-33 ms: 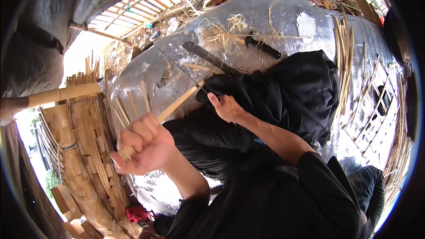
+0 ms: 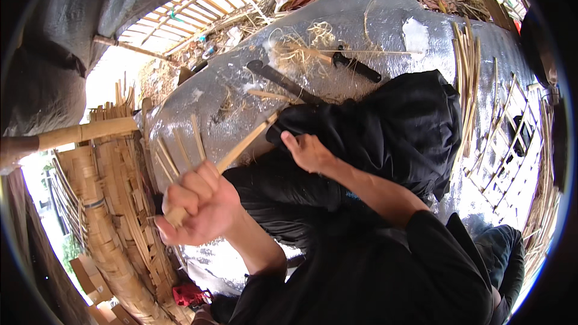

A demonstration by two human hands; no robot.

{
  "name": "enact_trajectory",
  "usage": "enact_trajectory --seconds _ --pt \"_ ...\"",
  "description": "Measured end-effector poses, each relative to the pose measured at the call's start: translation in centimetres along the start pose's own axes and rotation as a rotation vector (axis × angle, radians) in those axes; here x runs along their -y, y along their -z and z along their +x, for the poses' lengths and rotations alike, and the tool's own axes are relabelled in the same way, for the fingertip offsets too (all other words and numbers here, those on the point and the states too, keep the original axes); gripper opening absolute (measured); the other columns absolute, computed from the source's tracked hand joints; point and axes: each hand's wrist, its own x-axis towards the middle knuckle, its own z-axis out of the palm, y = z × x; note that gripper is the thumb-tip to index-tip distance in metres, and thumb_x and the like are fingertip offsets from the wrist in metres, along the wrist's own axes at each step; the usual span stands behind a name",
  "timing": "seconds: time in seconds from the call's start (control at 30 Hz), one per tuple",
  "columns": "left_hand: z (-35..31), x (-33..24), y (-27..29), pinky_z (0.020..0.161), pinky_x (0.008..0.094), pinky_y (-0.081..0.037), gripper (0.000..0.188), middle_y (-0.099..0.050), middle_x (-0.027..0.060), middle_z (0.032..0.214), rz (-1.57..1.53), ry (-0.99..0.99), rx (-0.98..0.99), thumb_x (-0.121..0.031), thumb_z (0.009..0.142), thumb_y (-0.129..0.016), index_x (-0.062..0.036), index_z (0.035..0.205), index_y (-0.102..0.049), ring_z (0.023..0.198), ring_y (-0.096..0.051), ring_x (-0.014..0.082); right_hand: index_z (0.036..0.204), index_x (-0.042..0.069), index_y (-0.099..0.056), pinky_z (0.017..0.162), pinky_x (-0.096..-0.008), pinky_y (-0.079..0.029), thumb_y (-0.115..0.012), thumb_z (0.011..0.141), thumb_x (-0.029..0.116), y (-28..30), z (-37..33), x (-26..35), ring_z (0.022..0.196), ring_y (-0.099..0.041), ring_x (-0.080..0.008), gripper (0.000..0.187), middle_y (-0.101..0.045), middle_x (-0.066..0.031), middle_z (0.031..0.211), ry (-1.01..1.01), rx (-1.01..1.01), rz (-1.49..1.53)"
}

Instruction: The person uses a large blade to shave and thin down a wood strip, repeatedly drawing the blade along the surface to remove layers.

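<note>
My left hand (image 2: 198, 204) is closed in a fist around a narrow bamboo strip (image 2: 245, 143). One end pokes out below the fist, and the rest slants up and right toward the black cloth over my leg (image 2: 385, 120). Close to the strip's far end is my right hand (image 2: 310, 153), with its thumb raised and its fingers curled; whatever lies in them is hidden. Beyond the hands, a long dark flat tool (image 2: 283, 81) rests on the silvery sheet (image 2: 208, 87). A black-handled tool (image 2: 358, 68) lies to its right, near pale curly shavings (image 2: 301, 54).
Several short bamboo strips (image 2: 197, 135) lie left of my knees. Long thin strips (image 2: 466, 84) and an open woven lattice (image 2: 503, 144) are at the right. Bamboo boards (image 2: 114, 204) run along the left side, with a red item (image 2: 189, 294) near their lower end.
A thin dark blade, seen before reaching from beside my right hand across the strip, no longer shows. My left hand has shifted slightly right and down with the bamboo strip.
</note>
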Motion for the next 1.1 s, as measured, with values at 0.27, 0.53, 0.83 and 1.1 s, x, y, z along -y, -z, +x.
enact_trajectory --seconds 0.27,0.53,0.83,1.1 --pt "0.3 -1.5 0.9 0.04 0.0268 -0.017 0.06 -0.028 -0.0054 0.044 0.168 0.065 0.242 -0.051 0.104 -0.04 -0.0141 0.058 -0.029 0.034 -0.023 0.0076 0.079 -0.006 -0.066 0.074 -0.0527 -0.052 -0.04 0.107 0.054 -2.1 -3.1 2.2 0.079 -0.067 -0.0495 0.071 -0.063 -0.0319 0.072 0.33 -0.079 0.024" --pt "0.1 -2.7 2.4 0.038 0.0246 -0.014 0.06 -0.028 -0.0057 0.042 0.131 0.097 0.327 -0.05 0.102 -0.044 -0.0143 0.055 -0.031 0.032 -0.022 0.0062 0.08 -0.005 -0.068 0.077 -0.0514 -0.054 -0.045 0.105 0.054 -2.6 -4.3 2.7 0.082 -0.068 -0.0488 0.068 -0.065 -0.0317 0.075 0.303 -0.07 -0.026" --pt "-0.9 -3.1 3.5 0.038 0.0244 -0.016 0.061 -0.03 -0.0052 0.043 0.148 0.065 0.289 -0.051 0.103 -0.043 -0.014 0.056 -0.033 0.033 -0.023 0.0062 0.08 -0.005 -0.066 0.064 -0.0531 -0.049 -0.047 0.106 0.049 -2.8 -3.9 1.6 0.069 -0.063 -0.05 0.063 -0.058 -0.0296 0.063 0.363 -0.149 -0.163" --pt "-0.9 -2.9 3.1 0.039 0.0249 -0.014 0.059 -0.029 -0.0053 0.044 0.191 0.018 0.227 -0.051 0.103 -0.039 -0.0145 0.057 -0.032 0.033 -0.024 0.0057 0.08 -0.004 -0.064 0.062 -0.0489 -0.047 -0.052 0.106 0.044 -2.8 -3.5 1.5 0.062 -0.058 -0.0458 0.056 -0.059 -0.0262 0.065 0.348 -0.106 -0.049"
